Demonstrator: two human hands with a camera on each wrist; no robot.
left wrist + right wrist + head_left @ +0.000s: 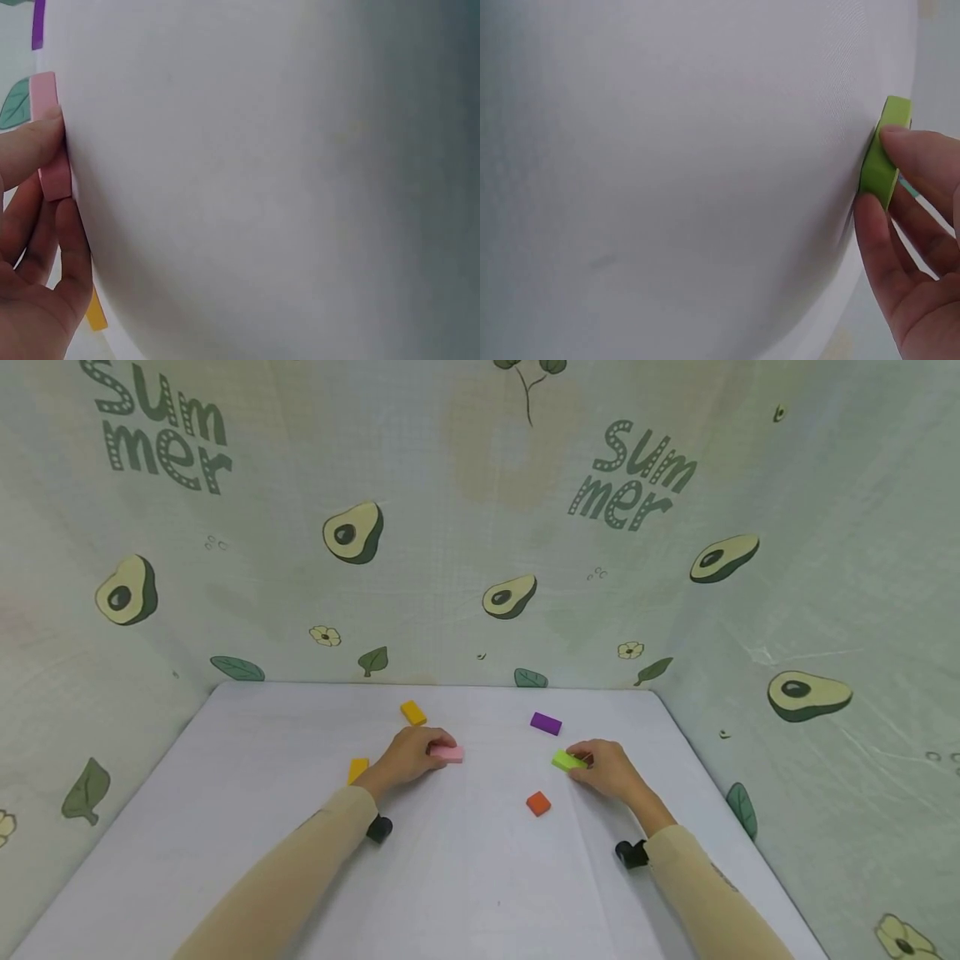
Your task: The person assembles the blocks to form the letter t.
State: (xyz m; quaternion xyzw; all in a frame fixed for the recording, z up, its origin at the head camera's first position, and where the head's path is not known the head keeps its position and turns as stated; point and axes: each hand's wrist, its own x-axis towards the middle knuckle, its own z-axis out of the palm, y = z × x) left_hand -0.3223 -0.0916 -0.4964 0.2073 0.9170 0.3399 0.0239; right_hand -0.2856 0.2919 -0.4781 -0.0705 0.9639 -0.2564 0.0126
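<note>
Between the thumb and fingers of my left hand (408, 755) is a pink block (450, 754), low at the white tabletop. The left wrist view shows the thumb on one side of this pink block (49, 150) and fingertips near its lower end. My right hand (606, 767) pinches a lime green block (567, 761) over to the right. In the right wrist view the green block (886, 150) is tilted, with the thumb across its upper part and a finger at its lower end. Whether either block touches the table is hard to tell.
A yellow block (413, 712) lies behind my left hand, another yellow block (358, 769) beside the left wrist. Toward the back right is a purple block (546, 723); an orange-red block (538, 803) sits nearer. Patterned cloth (435, 610) walls the table (465, 877).
</note>
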